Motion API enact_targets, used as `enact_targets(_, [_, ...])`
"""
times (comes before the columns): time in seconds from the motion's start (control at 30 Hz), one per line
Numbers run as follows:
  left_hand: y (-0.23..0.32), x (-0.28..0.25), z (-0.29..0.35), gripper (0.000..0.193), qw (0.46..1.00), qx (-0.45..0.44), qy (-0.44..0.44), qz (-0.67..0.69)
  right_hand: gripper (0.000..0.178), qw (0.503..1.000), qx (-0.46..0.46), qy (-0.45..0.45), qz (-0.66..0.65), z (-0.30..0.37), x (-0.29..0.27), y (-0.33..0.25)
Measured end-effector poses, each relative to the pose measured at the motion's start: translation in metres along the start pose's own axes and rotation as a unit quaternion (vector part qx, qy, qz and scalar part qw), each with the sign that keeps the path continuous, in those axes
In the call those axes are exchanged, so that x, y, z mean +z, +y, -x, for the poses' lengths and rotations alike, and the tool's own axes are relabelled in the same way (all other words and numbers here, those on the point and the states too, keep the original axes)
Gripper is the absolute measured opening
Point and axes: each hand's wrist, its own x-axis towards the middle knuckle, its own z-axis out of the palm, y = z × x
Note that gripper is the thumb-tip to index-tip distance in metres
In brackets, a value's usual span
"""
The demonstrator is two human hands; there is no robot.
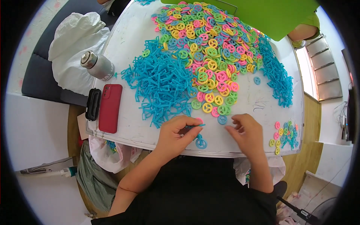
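Observation:
My left hand (176, 135) pinches a small blue plastic frame piece (203, 125) between thumb and forefinger, just above the table's near edge. A blue spoked wheel (201, 143) hangs below the fingertips, seemingly on that piece. Part of a pink wheel (199, 120) shows behind the forefinger; whether it is attached I cannot tell. To the right, my right hand (247, 133) is open, its thumb and forefinger apart with nothing visible between them. Close to its fingertips a single blue wheel (222, 120) lies on the table, beside the near end of a large pile of multicoloured wheels (212, 52).
Blue frame pieces form heaps left (161, 82) and right (275, 71) of the wheels. A small group of parts (287, 135) lies at the right. Along the left edge are a red phone (110, 108), a black case (93, 104) and a metal bottle (98, 66). A green board (270, 17) stands at the back.

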Motion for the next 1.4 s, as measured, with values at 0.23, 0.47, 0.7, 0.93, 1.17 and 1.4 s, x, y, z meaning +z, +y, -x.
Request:
enact_targets(0.23, [0.006, -0.004, -0.003, 0.015, 0.998, -0.060, -0.001, 0.013, 0.024, 0.975, -0.097, 0.105, 0.173, 0.000, 0.035, -0.008])
enact_targets(0.47, [0.007, -0.002, -0.004, 0.016, 0.987, -0.116, -0.019, 0.108, 0.015, 0.990, 0.038, -0.082, -0.112, 0.002, 0.012, -0.008])
enact_targets(0.7, [0.009, 0.006, 0.000, 0.016, 0.970, -0.118, -0.066, 0.200, 0.012, 0.814, 0.050, -0.121, -0.565, -0.011, 0.028, -0.020])
enact_targets(0.93, [0.004, 0.013, 0.005, 0.013, 0.966, -0.092, -0.024, 0.241, 0.013, 0.771, 0.108, -0.085, -0.621, -0.009, 0.040, -0.033])
enact_targets(1.17, [0.023, 0.011, 0.005, 0.014, 0.984, 0.127, 0.013, -0.123, 0.013, 0.809, 0.122, -0.090, -0.568, -0.010, 0.031, -0.041])
enact_targets(1.4, [0.019, -0.001, 0.000, 0.016, 0.966, 0.159, -0.054, -0.195, 0.020, 0.964, -0.002, -0.065, -0.258, -0.004, 0.029, -0.033])
